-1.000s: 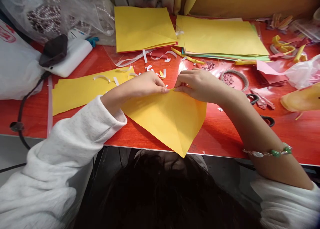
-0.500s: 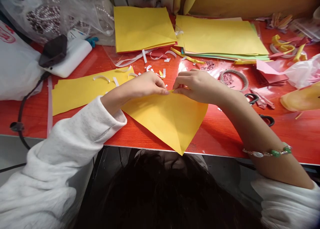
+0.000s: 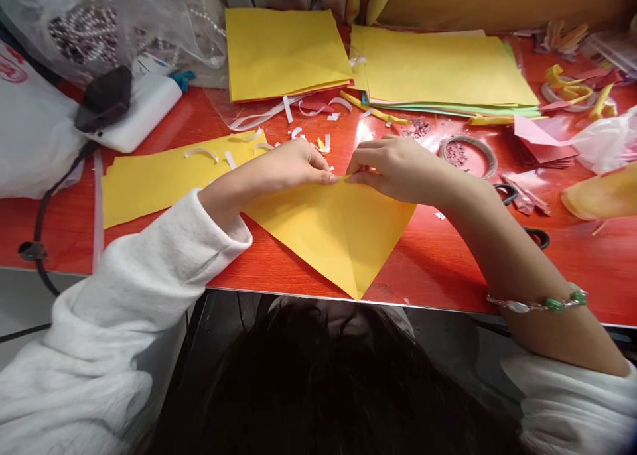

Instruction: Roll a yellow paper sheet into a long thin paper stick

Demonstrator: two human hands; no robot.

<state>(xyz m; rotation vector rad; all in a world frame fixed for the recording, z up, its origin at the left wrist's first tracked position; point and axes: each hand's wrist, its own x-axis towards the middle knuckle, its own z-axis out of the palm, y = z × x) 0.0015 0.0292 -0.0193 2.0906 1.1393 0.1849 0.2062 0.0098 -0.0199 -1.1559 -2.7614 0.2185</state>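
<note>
A yellow paper sheet (image 3: 333, 236) lies on the red table (image 3: 279, 266), one corner pointing down to the front edge and a faint crease running up from it. My left hand (image 3: 296, 164) pinches the sheet's far edge near its middle, thumb and fingers closed on it. Right beside it, my right hand (image 3: 385, 166) pinches the same edge, with a small gap between the two thumbs. Both hands cover parts of the far edge.
Yellow sheets (image 3: 164, 176) lie at left under paper scraps. Behind are two paper stacks (image 3: 288, 54) (image 3: 442, 67). A tape roll (image 3: 490, 156), black-handled scissors (image 3: 537, 237) and a cup (image 3: 602, 193) stand right; a white power bank (image 3: 144, 113) lies back left.
The sheet's near corner has shifted slightly up and left, back from beyond the table's front edge. Both hands keep their pinch in nearly the same place.
</note>
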